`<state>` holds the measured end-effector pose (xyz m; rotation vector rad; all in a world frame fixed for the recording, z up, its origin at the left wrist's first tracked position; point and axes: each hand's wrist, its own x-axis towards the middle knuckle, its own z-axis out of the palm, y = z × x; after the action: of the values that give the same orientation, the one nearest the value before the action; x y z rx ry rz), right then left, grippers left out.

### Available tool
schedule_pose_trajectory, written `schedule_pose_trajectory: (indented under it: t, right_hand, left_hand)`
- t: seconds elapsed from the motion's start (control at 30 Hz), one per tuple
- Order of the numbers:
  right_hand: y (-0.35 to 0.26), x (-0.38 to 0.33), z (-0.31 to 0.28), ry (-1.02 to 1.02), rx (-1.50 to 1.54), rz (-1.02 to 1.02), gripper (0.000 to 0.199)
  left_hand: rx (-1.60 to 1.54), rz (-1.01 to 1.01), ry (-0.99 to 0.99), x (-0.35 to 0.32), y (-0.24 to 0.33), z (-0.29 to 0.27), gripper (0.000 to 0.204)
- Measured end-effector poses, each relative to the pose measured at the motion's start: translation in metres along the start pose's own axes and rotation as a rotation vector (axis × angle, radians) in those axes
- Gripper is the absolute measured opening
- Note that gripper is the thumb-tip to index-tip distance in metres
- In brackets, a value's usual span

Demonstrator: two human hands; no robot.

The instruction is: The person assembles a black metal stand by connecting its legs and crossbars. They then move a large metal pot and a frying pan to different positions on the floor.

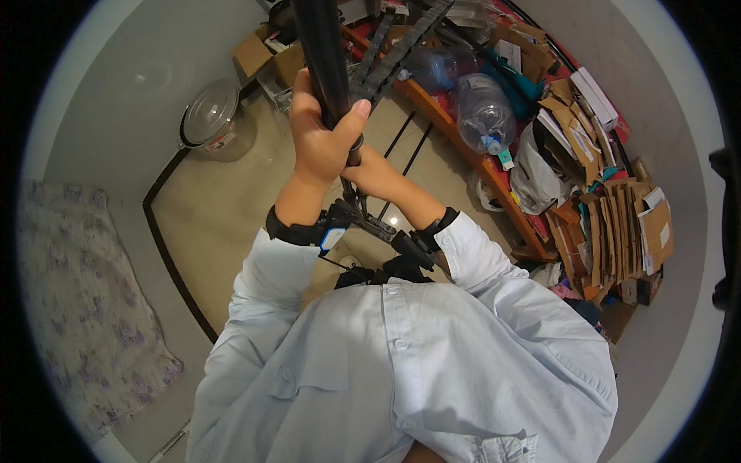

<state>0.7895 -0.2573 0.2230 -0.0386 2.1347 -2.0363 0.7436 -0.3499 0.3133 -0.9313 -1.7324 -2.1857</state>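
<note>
A long black pole (318, 54), thick at the top and thinner below, rises close in front of me toward the upper edge. Dark folding struts (374, 224) join its lower part, like those of a light stand or tripod. My left hand (324, 135) is closed around the thick section, its thumb along the right side. Just below and behind it, my right hand (370, 171) grips the thinner part; its fingers are mostly hidden. Each wrist wears a black band, and a small device with a blue edge (332, 239) sits at the left one.
To the left, a clear-lidded bucket (224, 127) stands by the wall. An open cardboard box (266, 54) lies beyond. On the right, an orange-edged wooden frame (455, 139) holds large plastic bottles (485, 112), a white bag (536, 174) and stacked cardboard (617, 231). Floral cloth (93, 309) hangs at left.
</note>
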Motion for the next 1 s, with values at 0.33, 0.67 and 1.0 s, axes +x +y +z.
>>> schedule_pose_trajectory:
  t: [0.33, 0.67, 1.0]
  right_hand:
    - [0.009, 0.004, 0.018, 0.063, 0.005, -0.122, 0.022]
    - [0.048, 0.000, 0.009, 0.152, -0.005, -0.240, 0.025]
    - [0.066, -0.007, -0.011, 0.272, 0.044, -0.265, 0.022]
  left_hand:
    - [-0.021, 0.017, -0.062, -0.013, -0.008, -0.013, 0.033]
    - [0.042, -0.009, -0.146, -0.025, -0.010, 0.002, 0.051]
    - [-0.033, -0.073, -0.227, -0.026, -0.011, 0.034, 0.049]
